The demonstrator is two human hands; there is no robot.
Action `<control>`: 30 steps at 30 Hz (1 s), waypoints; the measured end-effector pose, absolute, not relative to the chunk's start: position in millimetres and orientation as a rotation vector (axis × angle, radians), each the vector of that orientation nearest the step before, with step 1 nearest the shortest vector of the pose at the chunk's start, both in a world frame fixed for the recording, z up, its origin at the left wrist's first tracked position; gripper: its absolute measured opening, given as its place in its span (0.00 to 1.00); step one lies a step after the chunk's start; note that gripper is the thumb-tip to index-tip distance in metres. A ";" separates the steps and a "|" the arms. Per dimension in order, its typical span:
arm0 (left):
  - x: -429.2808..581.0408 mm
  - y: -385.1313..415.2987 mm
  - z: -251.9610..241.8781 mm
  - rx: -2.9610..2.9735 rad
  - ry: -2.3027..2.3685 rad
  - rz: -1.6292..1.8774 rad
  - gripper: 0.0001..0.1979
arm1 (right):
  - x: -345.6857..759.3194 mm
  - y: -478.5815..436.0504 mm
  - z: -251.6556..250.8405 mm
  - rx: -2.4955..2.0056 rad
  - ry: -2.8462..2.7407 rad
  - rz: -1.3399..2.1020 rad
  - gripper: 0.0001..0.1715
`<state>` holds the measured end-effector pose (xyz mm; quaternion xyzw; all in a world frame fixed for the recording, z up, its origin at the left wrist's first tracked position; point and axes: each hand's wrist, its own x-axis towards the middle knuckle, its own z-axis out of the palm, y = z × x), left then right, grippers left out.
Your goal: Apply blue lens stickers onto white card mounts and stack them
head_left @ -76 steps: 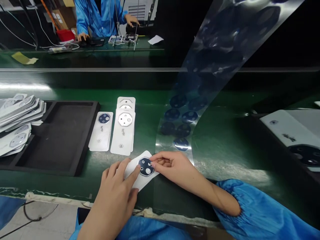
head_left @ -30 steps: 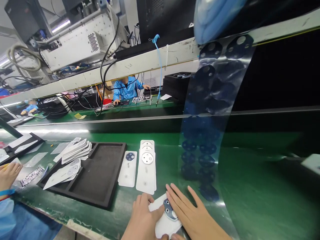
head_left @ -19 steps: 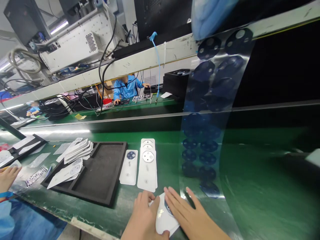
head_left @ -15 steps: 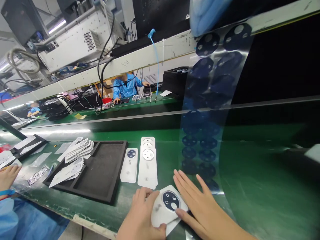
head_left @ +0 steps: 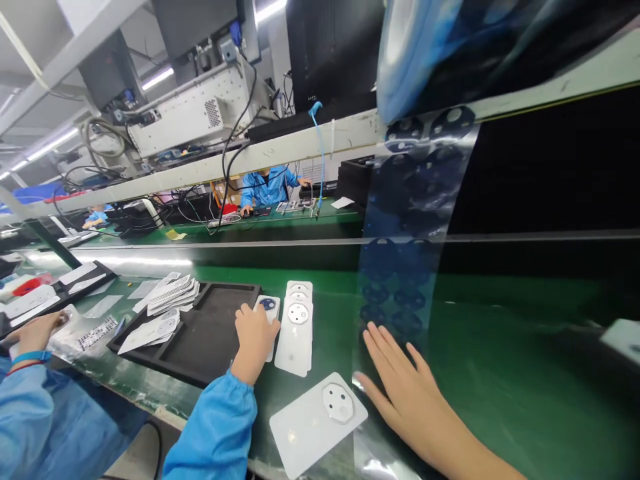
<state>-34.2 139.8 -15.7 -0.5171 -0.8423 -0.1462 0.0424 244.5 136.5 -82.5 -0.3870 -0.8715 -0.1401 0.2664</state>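
Observation:
My left hand [head_left: 254,339] reaches to a white phone back cover [head_left: 271,347] with a dark camera sticker, beside the black tray. Its fingers and thumb are around the cover's edges, hiding much of it. My right hand [head_left: 407,400] lies flat with fingers stretched, over the lower part of a clear film strip [head_left: 400,267] bearing dark round stickers. The strip hangs from a blue-edged roll [head_left: 415,60]. Between my hands, another white phone back cover [head_left: 315,427] lies tilted on the green table, its camera area white. A stack of white covers [head_left: 295,340] stands behind it.
A black tray [head_left: 213,327] with a heap of white covers [head_left: 173,293] is at left. A co-worker's hand [head_left: 37,333] is at the far left, near a second black tray [head_left: 95,283]. A shelf rail [head_left: 345,137] crosses above the table [head_left: 495,373].
My left hand has moved left and away, from the front cover to the one beside the tray. The dark-stickered front cover is gone from there; a plain white one shows. My right hand has shifted slightly right.

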 end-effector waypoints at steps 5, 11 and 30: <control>-37.3 139.4 -36.1 -1.636 -2.424 -0.462 0.13 | 255.3 160.7 -72.3 -1.107 -2.192 -0.461 0.35; -39.2 135.7 -28.9 -1.763 -2.159 -0.782 0.15 | 252.0 169.0 -77.7 -1.160 -2.205 -0.446 0.36; 65.8 147.7 -33.7 -2.634 -1.390 -0.600 0.39 | 270.2 180.0 -69.3 -1.052 -2.211 -0.357 0.37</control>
